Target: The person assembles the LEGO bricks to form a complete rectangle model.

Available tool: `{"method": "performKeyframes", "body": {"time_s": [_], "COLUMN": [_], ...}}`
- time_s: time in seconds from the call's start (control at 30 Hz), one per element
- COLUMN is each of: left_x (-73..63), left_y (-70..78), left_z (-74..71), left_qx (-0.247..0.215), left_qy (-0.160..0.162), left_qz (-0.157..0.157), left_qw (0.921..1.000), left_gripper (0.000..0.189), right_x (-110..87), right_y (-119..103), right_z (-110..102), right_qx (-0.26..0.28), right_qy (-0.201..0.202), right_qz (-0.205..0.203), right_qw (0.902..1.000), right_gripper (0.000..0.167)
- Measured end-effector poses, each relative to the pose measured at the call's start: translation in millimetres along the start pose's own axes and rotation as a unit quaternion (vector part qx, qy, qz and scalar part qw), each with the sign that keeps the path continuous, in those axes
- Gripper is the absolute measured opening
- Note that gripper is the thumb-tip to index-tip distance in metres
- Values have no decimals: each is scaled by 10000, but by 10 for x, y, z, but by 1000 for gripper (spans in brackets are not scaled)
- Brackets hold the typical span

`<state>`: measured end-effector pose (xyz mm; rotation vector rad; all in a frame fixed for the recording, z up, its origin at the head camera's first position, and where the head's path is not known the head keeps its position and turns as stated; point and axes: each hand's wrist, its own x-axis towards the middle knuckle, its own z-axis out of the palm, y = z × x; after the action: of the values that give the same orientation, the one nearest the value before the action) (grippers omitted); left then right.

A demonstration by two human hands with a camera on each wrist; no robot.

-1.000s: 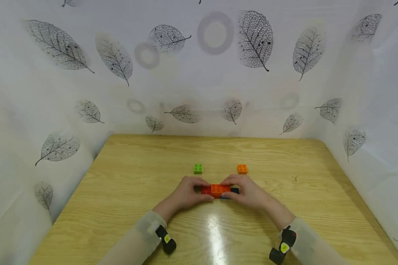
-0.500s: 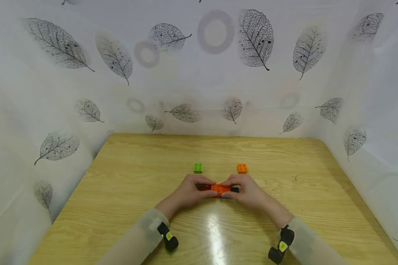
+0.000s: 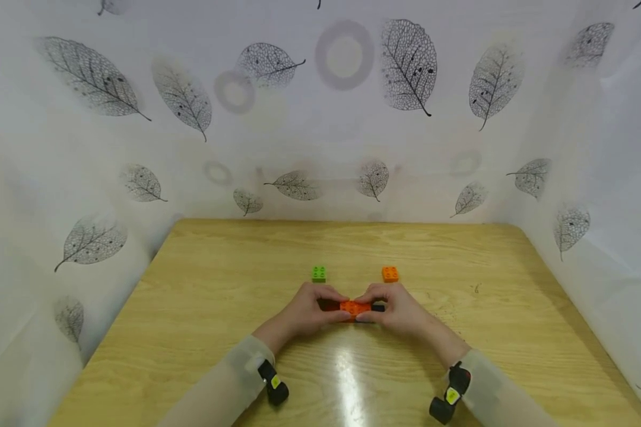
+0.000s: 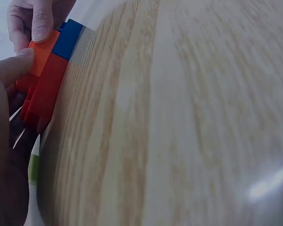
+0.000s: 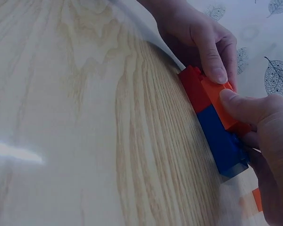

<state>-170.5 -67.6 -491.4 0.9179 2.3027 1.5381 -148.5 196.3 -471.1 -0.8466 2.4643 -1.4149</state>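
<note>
An orange toy brick (image 3: 355,308) sits across a red brick (image 4: 48,89) and a blue brick (image 5: 221,141), which lie end to end on the table. From the left, my left hand (image 3: 307,311) pinches the orange brick, thumb on its near side and fingers at the far side. My right hand (image 3: 397,308) pinches the same brick from the right, its thumb close to the left thumb. In the head view the hands cover much of the red and blue bricks; both wrist views show them plainly from the side.
Beyond the hands, a small green brick (image 3: 319,274) stands at the left and a small orange brick (image 3: 390,274) at the right. The wooden table (image 3: 219,261) ends at a leaf-printed curtain (image 3: 320,130) around its back and sides.
My left hand has slid right, from the red brick onto the orange brick, so its thumb now lies near the right thumb. The right hand has kept its place.
</note>
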Motion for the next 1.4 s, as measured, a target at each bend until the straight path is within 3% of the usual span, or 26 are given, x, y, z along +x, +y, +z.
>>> {"method": "performKeyframes", "body": {"time_s": [0.33,0.57,0.77,1.1,1.4], "left_x": [-11,-15,-25,-29,-28], "left_y": [-2,24,21,25,20], "left_z": [-12,-7,-13,-9,-11], "left_qx": [216,240,403,411,393], "left_qy": [-23,23,22,-2,-8], "left_qz": [-32,82,-3,13,32], "left_qw": [9998,9997,9992,9992,9992], "left_gripper": [28,29,30,30,30], "right_x": [20,50,82,115,111], "right_y": [-26,48,188,396,526], "right_z": [-117,-462,-637,-685,-642], "right_qx": [-351,-879,-1167,-1038,-866], "right_qy": [-190,418,822,874,786], "right_qz": [-305,-526,-89,912,907], "right_qw": [9987,9939,9897,9865,9890], "right_gripper": [32,38,42,48,42]}}
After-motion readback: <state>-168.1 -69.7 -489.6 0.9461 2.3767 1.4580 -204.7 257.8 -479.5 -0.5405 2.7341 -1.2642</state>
